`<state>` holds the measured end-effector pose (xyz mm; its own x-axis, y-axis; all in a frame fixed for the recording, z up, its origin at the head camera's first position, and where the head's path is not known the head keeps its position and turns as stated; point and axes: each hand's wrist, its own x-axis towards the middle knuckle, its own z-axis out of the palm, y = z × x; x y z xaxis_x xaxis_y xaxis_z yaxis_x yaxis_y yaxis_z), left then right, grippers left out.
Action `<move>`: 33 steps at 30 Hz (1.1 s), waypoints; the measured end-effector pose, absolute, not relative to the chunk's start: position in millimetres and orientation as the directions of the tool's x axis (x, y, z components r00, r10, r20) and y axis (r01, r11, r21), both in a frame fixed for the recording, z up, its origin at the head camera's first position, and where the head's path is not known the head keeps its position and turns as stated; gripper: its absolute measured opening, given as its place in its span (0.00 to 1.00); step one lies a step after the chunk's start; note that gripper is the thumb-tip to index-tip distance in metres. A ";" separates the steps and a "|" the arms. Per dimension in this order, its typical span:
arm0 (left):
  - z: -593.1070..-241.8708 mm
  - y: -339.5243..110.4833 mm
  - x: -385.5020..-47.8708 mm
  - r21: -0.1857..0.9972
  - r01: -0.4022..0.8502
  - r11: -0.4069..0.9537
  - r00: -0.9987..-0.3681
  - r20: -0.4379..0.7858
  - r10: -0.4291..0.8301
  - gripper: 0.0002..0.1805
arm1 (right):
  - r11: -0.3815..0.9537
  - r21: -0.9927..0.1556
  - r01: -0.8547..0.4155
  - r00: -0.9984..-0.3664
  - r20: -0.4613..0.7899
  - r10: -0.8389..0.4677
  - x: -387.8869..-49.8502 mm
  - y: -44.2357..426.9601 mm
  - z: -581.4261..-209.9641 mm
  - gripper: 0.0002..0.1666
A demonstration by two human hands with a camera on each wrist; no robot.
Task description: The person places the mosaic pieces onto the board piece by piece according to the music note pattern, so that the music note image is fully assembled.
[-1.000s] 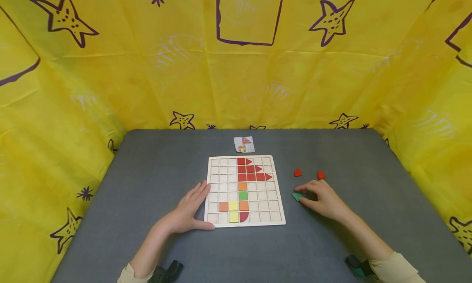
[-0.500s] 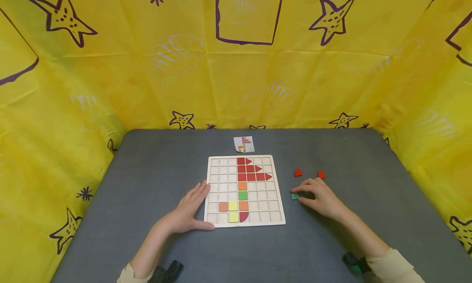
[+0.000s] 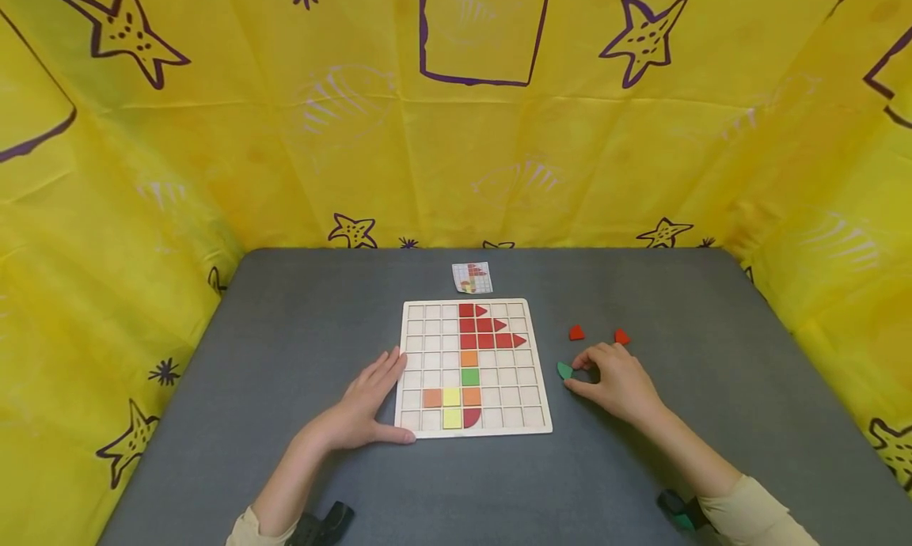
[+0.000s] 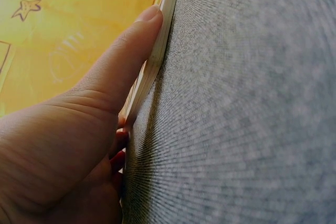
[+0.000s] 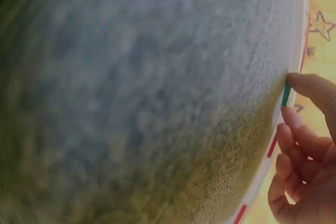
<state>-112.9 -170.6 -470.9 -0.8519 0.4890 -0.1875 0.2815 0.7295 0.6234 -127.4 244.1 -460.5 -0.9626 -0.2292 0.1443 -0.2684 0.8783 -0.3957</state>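
Note:
In the head view, a wooden grid board (image 3: 431,360) lies on the table with red, orange, yellow and green tiles in some squares. My left hand (image 3: 363,407) rests at its left side, fingers fairly straight along the left edge. The left wrist view has the thumb (image 4: 128,51) against the board's edge. Right of the board, my right hand (image 3: 618,380) pinches a small green tile (image 3: 565,370) with a rounded side between thumb and fingertips. The right wrist view shows this green tile (image 5: 286,94) edge-on at the fingertips.
Two loose red tiles, one nearer the board (image 3: 576,333) and one farther right (image 3: 622,337), lie beyond my right hand. A small printed pattern card (image 3: 473,278) is behind the board. Yellow patterned cloth (image 3: 456,166) surrounds the grey table (image 3: 321,293).
My right hand has shifted slightly left toward the board, and the green tile has turned between its fingers. The left hand, board and red tiles stay put.

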 end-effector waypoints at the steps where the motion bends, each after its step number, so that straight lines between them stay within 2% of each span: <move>1: -471.0 -170.5 -113.1 0.624 0.282 0.729 -0.852 -0.186 0.489 0.66 | 0.871 -0.408 -0.272 -0.962 0.148 -0.231 -127.5 244.0 -460.6 0.14; 14: -471.7 -170.3 -113.7 0.623 0.284 0.729 -0.855 -0.180 0.487 0.66 | 0.787 -0.525 -0.324 -0.946 0.208 -0.251 -127.1 228.6 -459.4 0.14; 25: -472.8 -170.7 -112.7 0.625 0.296 0.722 -0.855 -0.163 0.492 0.66 | 0.673 -0.620 -0.403 -0.913 0.219 -0.345 -124.7 177.9 -446.6 0.14; 33: -473.2 -171.3 -112.8 0.625 0.305 0.719 -0.851 -0.160 0.501 0.66 | 0.586 -0.671 -0.455 -0.875 0.215 -0.433 -122.2 138.5 -453.3 0.14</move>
